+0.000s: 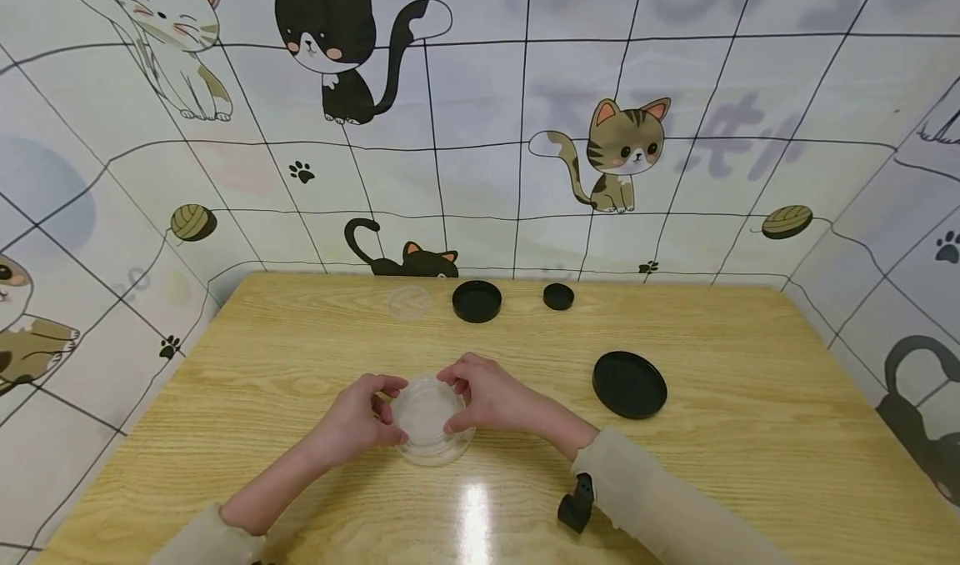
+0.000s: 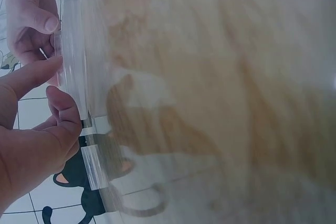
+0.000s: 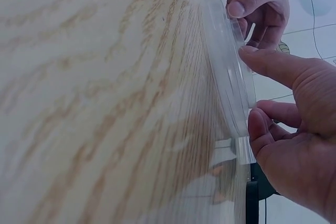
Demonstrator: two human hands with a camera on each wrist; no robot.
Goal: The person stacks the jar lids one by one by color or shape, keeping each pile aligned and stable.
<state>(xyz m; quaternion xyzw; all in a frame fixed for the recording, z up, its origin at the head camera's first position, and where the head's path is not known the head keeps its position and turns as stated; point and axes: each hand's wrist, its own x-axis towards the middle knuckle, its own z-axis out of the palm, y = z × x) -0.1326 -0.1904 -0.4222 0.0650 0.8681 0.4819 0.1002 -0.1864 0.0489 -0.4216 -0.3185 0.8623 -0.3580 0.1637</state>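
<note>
A small clear round dish sits on a wider clear round dish on the table, off-centre so the wider rim shows at the lower right. My left hand pinches the upper dish at its left edge, thumb toward me and fingers at the far side. Across from it, my right hand grips the right edge between thumb and curled fingers. The right wrist view shows the clear dishes edge-on, stacked flat, with both hands at the upper one. Whether the upper one touches the lower all round cannot be told.
Along the back of the wooden table stand a clear round dish, a black round dish and a smaller black one. A large black round dish lies to the right. A cat-patterned cloth wall encloses the table.
</note>
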